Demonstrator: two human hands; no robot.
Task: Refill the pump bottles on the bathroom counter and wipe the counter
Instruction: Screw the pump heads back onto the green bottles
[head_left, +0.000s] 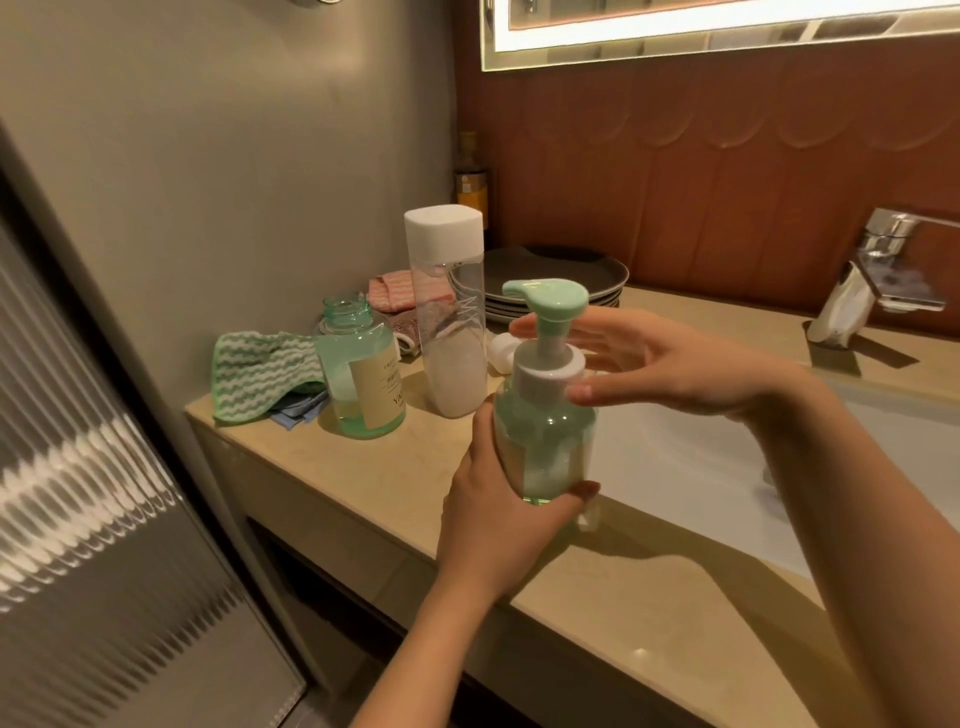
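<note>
While left hand (488, 512) grips pump bottle (545, 434), tall bottle (451, 332) partly full.

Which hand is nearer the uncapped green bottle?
Left. The left hand grips the pump bottle beside the uncapped green bottle; the right hand is farther off, at the pump.

A green pump bottle (545, 415) was upright, pump fitted, over the counter (374, 467). Behind stood an open labelled green bottle (363, 384) and a tall white-capped clear bottle (449, 322); a striped cloth (260, 374) lay leftmost.
</note>
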